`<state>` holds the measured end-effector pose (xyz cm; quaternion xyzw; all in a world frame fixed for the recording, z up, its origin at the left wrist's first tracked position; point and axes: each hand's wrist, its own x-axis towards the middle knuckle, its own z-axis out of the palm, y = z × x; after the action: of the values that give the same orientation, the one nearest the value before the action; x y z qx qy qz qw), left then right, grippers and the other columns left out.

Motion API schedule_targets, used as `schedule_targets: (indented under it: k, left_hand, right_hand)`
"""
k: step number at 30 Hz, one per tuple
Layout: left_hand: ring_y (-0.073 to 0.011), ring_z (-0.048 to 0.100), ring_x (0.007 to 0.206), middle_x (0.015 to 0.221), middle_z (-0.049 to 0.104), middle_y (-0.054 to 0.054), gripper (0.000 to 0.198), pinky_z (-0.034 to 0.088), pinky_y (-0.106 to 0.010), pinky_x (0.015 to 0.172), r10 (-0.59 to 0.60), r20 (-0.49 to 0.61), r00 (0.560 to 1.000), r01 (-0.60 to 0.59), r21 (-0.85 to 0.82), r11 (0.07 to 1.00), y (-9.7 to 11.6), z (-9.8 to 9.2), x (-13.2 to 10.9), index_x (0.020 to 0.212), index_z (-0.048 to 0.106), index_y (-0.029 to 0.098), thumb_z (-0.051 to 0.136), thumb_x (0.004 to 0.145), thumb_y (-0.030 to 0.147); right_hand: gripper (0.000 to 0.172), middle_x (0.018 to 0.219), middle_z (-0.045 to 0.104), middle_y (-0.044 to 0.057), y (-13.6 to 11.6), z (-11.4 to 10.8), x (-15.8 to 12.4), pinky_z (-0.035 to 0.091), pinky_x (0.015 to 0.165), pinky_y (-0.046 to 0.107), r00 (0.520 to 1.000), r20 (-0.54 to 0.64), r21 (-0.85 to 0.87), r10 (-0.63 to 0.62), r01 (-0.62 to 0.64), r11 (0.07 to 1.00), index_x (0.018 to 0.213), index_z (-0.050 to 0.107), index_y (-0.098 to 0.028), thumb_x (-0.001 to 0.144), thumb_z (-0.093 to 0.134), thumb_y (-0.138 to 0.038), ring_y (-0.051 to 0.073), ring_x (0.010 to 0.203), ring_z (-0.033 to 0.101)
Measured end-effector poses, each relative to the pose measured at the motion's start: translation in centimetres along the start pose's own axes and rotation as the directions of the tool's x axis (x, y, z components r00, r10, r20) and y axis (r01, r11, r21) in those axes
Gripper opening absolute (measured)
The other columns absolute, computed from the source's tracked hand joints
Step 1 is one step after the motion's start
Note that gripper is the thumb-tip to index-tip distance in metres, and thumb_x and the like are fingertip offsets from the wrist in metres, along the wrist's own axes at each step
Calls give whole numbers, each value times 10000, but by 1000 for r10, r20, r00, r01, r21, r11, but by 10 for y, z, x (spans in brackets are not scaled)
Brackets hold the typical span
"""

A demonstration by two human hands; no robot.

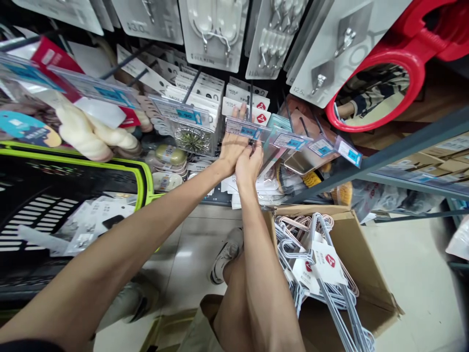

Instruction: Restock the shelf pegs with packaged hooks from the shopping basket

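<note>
My left hand [232,149] reaches up to white carded packs [238,106] with a red hanger logo, which hang from a shelf hook. Its fingers are stretched out and partly hidden behind a clear price tag holder [249,130]. Close against it, on the right, my right hand [249,164] has its fingers bent together just under the same holder. What they grip, if anything, is hidden. Immediately left of my hands hang clear packs [196,139] with something green and spiky inside.
Carded wall hooks [216,34] hang above, beside a red-framed mirror [373,93]. A black basket with a lime rim [146,181] holding carded packs is at left. At lower right, a cardboard box [361,244] holds wire hangers [315,239]. A grey shelf beam [399,142] slants across the right.
</note>
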<state>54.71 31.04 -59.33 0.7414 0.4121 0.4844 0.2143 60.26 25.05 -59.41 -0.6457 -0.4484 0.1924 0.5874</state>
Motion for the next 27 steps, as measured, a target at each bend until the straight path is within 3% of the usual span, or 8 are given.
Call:
schedule_targets:
  k: [3,5,8,11,16,20,24,27]
  left_hand:
    - [-287,381,1478,1478,561,-127,502,315,-436,1230,-35,-42,999,31,-82,996,9,-7,-28,1337,591,199,636,855,331]
    - [-268,503,1383,1407,615,-142,438,383,-446,1181,-131,-87,988,107,-245,964,19,-14,-49,1304,590,185,600,895,342]
    - [-225,659,1185,1267,701,-131,403,534,-391,1005,-307,-84,948,213,-551,807,37,-27,-68,1271,583,193,549,945,427]
    - [-192,714,1034,1121,752,-92,418,577,-293,845,-384,-88,919,225,-684,694,55,-42,-67,1189,621,206,618,911,518]
    - [-131,692,724,778,728,-46,372,545,-210,636,-468,-54,882,320,-662,678,71,-67,-56,840,671,143,740,827,508]
    - [-89,633,602,725,699,-26,248,523,-201,602,-552,71,831,463,-636,617,81,-78,-66,831,681,133,706,858,378]
    - [-98,637,598,762,721,-45,204,540,-231,641,-575,131,808,546,-531,647,87,-90,-109,932,697,134,642,885,325]
    - [-150,680,670,756,728,-54,223,557,-267,700,-540,315,781,611,-202,765,72,-117,-164,913,718,146,636,869,349]
  right_hand:
    - [409,1277,652,137,-9,-8,3,448,1108,491,993,-58,182,99,-87,979,1283,568,-147,941,401,-298,258,1247,606]
    - [379,1140,700,110,-14,-15,5,546,986,429,975,-56,393,214,-175,903,1216,586,-142,952,352,-282,215,1068,694]
    - [367,978,710,77,-24,-24,1,602,839,348,954,-8,614,299,-231,755,1119,595,-139,972,297,-295,164,868,724]
    - [296,892,693,40,-35,-32,-11,605,723,273,965,-11,672,263,-188,716,1043,591,-165,979,401,-383,131,753,699]
    - [225,789,668,-18,-40,-38,-28,556,584,196,991,35,646,126,-118,754,940,571,-191,929,598,-413,79,602,599]
    - [278,807,662,-23,-21,-44,-27,557,626,203,992,50,521,120,-128,844,979,588,-195,946,590,-471,76,633,601]
    - [326,841,673,-8,2,-56,-40,546,644,207,986,160,319,38,-88,944,1061,602,-196,997,499,-499,87,677,619]
    - [288,836,680,-5,13,-67,-67,531,649,192,930,365,79,-42,14,997,1070,605,-192,1013,488,-449,87,689,620]
